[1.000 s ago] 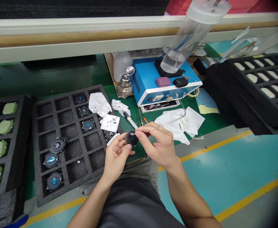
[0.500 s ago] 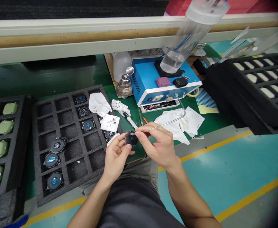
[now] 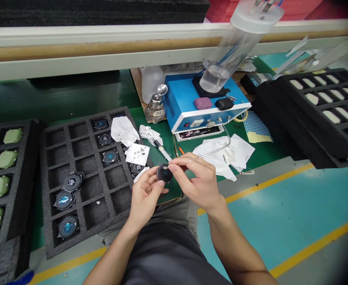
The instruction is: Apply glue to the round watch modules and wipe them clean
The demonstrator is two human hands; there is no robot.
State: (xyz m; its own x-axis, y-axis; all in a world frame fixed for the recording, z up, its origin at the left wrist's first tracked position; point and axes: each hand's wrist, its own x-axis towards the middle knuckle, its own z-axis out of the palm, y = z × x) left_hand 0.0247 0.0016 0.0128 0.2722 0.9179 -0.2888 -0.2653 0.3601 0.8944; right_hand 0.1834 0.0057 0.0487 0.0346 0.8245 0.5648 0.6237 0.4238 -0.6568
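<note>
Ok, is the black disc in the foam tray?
No, the left hand holds the black disc, and the right hand is beside it.

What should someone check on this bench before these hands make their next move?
Round black watch body gripped in the left hand: ok, its fingers wrap the edge.
Thin clear tube running from the blue machine to the right hand: ok, it reaches the fingers without a visible kink.
Where the tube's tip meets the watch body: cannot tell, fingers hide it.
Syringe apart from the right hand: cannot tell, its tip ends at the fingers.
Watch bodies seated in the black foam tray: ok, each sits inside a cell.
</note>
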